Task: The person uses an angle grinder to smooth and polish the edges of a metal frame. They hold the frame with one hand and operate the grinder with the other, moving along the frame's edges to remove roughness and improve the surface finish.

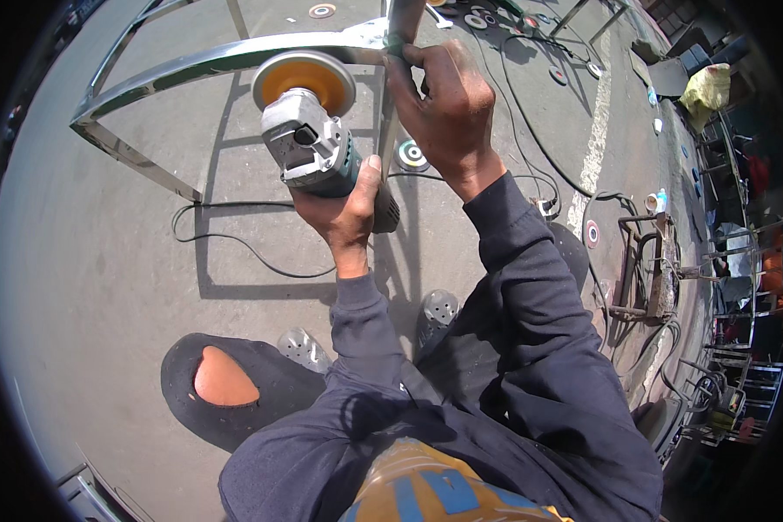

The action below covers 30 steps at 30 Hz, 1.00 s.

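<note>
My left hand is wrapped round the body of an angle grinder with a grey metal head and dark green housing. Its round disc, orange-brown with a pale rim, is right below the curved bar of a shiny metal frame. I cannot tell whether disc and bar touch. My right hand is closed at the frame's corner joint, thumb and fingers against the upright post; its fingertips are partly hidden.
A black cable loops over the concrete floor. Several grinding discs lie about, one beside the post. More cables and a rusty metal stand are at the right. My clogs are below the grinder.
</note>
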Available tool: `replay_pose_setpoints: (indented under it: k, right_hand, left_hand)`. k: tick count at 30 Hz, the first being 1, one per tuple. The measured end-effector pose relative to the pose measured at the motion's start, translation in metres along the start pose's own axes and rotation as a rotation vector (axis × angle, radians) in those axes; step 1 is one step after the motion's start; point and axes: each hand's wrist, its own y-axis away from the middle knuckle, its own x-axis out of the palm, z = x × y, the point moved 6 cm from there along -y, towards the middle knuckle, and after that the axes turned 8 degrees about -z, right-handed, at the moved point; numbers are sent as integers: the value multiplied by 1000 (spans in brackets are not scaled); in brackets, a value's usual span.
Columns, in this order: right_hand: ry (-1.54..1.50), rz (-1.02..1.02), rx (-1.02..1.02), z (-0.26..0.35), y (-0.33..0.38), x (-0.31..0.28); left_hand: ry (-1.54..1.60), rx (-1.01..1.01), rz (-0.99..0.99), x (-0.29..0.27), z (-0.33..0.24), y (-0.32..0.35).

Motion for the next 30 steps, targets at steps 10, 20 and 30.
replay_pose_setpoints:
  k: [10,20,30]
  right_hand:
    - [34,-21,-8,5,-6,0]
    - [-3,182,462,-16,28,-12]
    - [-415,-250,922,-64,8,-74]
  left_hand:
    - [83,99,-160,-21,-29,-16]
    - [16,74,-72,-17,-27,-20]
    - [-304,230,16,28,-7,19]
